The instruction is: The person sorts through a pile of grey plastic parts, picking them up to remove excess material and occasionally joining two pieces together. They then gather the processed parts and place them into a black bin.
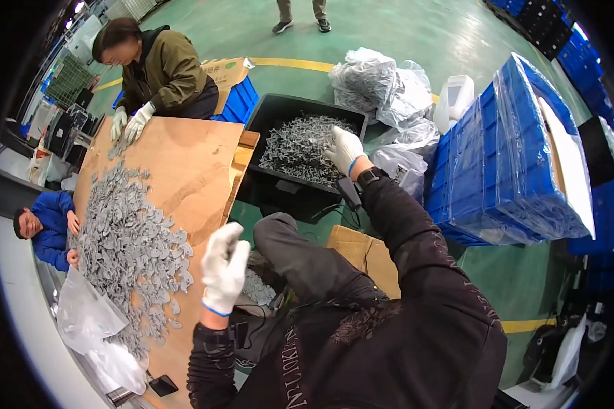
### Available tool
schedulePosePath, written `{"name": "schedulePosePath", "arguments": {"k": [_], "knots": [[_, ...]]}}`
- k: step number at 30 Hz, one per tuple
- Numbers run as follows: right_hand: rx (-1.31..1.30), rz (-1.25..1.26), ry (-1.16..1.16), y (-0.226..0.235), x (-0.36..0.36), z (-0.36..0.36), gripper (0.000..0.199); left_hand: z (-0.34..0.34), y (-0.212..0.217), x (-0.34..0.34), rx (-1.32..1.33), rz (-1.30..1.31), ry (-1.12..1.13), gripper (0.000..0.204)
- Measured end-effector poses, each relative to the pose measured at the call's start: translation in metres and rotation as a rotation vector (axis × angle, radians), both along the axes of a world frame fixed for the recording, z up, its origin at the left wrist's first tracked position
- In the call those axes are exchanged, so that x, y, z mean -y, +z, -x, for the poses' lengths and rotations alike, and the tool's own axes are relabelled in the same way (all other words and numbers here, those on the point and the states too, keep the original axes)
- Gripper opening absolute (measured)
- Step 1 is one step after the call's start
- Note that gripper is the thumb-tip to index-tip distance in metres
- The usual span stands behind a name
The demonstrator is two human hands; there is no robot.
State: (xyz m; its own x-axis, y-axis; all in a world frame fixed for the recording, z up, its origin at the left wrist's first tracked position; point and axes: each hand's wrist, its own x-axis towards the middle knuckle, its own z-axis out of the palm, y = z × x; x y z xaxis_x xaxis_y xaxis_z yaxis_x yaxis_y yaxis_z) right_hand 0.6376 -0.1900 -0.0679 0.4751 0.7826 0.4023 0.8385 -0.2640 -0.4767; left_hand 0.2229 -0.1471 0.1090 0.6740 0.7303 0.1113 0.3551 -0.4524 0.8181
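Observation:
My left hand [225, 269], in a white knit glove with a blue cuff, is raised beside the right edge of the cardboard-covered table [208, 160]. Its thumb stands apart from the fingers, and nothing shows in it. My right hand [346, 150], gloved the same way, reaches over the right side of a black bin [290, 185]. Its fingers look apart, with no part visible between them. Many small grey branching pieces [300, 144] fill the bin. A wide heap of flat grey parts [126, 238] covers the table's left half.
Across the table a co-worker's gloved hands [133, 125] handle grey parts; another person in blue [51, 228] is at the left edge. Clear plastic bags [382, 85] lie behind the bin. Wrapped blue crates [491, 153] stand at right. Cardboard [365, 255] lies near my knee.

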Motion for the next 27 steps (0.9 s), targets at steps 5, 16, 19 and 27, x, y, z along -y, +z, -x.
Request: {"name": "schedulePosePath", "arguments": {"k": [5,16,19,27], "knots": [[-1.719,-0.454,-0.345,-0.020,0.003,0.024,0.016,0.003,0.159,0.000,0.495,-0.593,-0.156,0.045],[-0.939,0.009,-0.052,-0.019,0.073,0.053,0.032,-0.004,0.209,-0.053,0.673,-0.756,-0.114,0.037],[-0.490,0.223,0.130,-0.033,0.092,0.058,0.008,0.000,0.265,-0.095,0.743,-0.984,-0.103,0.036],[-1.378,0.152,-0.110,0.034,0.059,0.112,0.029,0.106,0.422,-0.066,0.637,-1.469,0.232,0.032]]}}
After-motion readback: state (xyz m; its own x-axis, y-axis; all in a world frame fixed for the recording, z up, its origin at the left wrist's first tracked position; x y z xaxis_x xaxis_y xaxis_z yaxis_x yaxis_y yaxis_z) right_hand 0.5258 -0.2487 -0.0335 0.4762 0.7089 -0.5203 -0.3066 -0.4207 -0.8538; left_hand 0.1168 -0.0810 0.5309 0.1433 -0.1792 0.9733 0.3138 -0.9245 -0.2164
